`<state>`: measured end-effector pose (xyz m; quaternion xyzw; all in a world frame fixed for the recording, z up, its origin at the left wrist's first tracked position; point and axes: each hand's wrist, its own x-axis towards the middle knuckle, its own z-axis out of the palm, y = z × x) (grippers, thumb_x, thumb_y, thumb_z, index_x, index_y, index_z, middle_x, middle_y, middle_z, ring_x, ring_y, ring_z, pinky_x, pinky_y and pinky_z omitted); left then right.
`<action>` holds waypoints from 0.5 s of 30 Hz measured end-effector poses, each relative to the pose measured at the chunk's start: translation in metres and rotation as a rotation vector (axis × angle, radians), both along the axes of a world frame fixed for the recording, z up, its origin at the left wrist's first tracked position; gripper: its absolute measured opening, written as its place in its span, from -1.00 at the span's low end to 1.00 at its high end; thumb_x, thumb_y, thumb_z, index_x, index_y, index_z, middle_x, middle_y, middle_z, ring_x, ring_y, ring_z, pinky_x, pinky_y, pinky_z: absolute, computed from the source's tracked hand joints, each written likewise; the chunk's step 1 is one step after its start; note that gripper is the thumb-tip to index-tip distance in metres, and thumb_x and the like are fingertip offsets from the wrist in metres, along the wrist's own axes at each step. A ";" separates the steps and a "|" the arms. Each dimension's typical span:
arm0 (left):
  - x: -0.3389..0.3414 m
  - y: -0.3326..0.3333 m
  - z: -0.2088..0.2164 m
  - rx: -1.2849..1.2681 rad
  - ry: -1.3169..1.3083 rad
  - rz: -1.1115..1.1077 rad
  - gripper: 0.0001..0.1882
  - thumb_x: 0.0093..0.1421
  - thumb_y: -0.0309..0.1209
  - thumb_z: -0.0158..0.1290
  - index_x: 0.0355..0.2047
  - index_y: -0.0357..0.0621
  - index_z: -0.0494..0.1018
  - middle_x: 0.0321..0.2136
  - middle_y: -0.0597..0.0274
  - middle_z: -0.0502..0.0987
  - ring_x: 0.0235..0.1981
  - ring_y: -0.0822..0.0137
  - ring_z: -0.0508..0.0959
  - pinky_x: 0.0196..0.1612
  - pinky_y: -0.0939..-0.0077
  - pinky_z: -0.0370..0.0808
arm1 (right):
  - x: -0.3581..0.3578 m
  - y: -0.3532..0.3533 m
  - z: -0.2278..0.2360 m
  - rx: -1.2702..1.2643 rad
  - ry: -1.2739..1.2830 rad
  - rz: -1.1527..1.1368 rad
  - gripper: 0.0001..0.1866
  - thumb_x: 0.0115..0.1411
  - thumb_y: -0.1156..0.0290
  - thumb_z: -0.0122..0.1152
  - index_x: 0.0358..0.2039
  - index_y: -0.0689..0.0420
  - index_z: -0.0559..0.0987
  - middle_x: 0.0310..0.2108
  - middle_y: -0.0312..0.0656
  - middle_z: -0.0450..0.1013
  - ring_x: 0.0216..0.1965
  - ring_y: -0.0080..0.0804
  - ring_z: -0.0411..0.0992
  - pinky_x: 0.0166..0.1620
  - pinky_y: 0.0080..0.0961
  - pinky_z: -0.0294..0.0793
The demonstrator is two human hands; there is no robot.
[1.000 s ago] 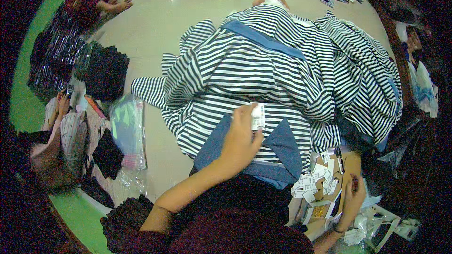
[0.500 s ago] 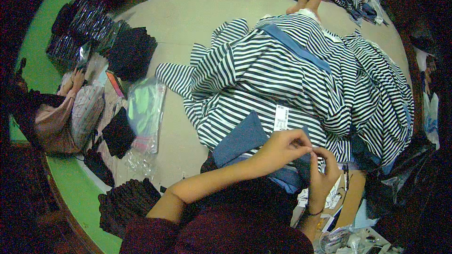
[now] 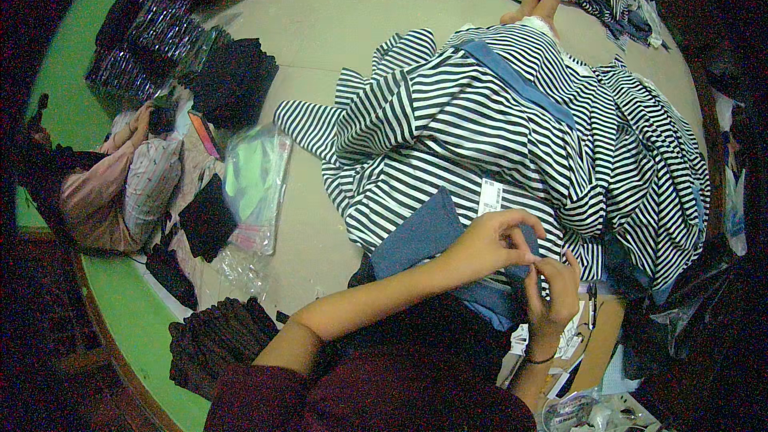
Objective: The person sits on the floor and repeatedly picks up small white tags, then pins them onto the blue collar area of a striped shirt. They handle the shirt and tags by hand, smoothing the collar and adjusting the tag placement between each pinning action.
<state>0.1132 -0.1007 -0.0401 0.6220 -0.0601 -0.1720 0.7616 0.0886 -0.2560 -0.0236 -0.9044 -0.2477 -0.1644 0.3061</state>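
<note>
A heap of black-and-white striped fabric garments (image 3: 480, 132) with blue trim lies over my lap and legs. My left hand (image 3: 498, 244) is closed in a pinch above its near edge, beside a blue fabric panel (image 3: 418, 234). My right hand (image 3: 554, 292), a dark band at its wrist, is also pinched, its fingertips meeting those of the left. Whatever sits between them is too small to make out. A white printed tag (image 3: 490, 195) lies on the stripes just beyond my left hand and is partly hidden by it.
Folded dark garments (image 3: 232, 84) and shiny packed bundles (image 3: 148, 36) sit at the far left. Nearer are a clear plastic bag (image 3: 258, 184), a dark pile (image 3: 228, 344) and a co-worker's legs (image 3: 152, 184). Papers and a cardboard strip (image 3: 600, 344) lie at lower right, beside black plastic (image 3: 680, 312).
The whole view has shifted slightly. My hands stay fingertip to fingertip, with the left fingers a little more raised and spread. The co-worker at left now holds up a dark item.
</note>
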 end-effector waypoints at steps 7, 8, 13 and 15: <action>0.001 0.000 -0.010 -0.420 0.329 -0.065 -0.74 -0.05 -0.46 0.10 -0.31 -0.19 0.37 -0.56 0.30 0.45 -0.50 0.56 0.44 -0.38 0.71 0.36 | 0.003 0.001 0.005 0.049 0.074 -0.016 -0.84 -0.16 0.59 0.18 -0.48 0.16 0.47 -0.51 -0.20 0.44 -0.42 -0.35 0.42 0.00 -0.19 0.21; 0.001 0.002 -0.010 -0.421 0.350 -0.087 -0.74 -0.03 -0.44 0.10 -0.31 -0.20 0.37 -0.55 0.30 0.45 -0.48 0.55 0.44 -0.37 0.71 0.36 | 0.004 0.001 0.006 0.080 0.113 -0.023 -0.85 -0.16 0.59 0.18 -0.49 0.16 0.47 -0.51 -0.21 0.44 -0.43 -0.36 0.42 0.01 -0.19 0.21; 0.010 0.024 -0.008 0.251 -0.131 -0.031 -0.68 -0.01 -0.33 0.08 -0.30 -0.28 0.36 -0.51 0.15 0.46 -0.43 0.34 0.46 -0.30 0.53 0.38 | 0.010 -0.001 0.006 0.119 0.347 -0.055 -0.91 -0.13 0.57 0.17 -0.54 0.17 0.47 -0.52 -0.22 0.44 -0.44 -0.39 0.41 -0.03 -0.28 0.24; 0.015 0.031 -0.012 0.980 -0.499 0.267 -0.64 -0.03 -0.26 0.08 -0.33 -0.30 0.37 -0.48 0.06 0.46 -0.42 0.21 0.46 -0.27 0.43 0.38 | 0.012 0.000 0.004 0.155 0.400 -0.085 -0.93 -0.12 0.57 0.17 -0.55 0.18 0.47 -0.52 -0.22 0.43 -0.45 -0.40 0.40 -0.10 -0.38 0.28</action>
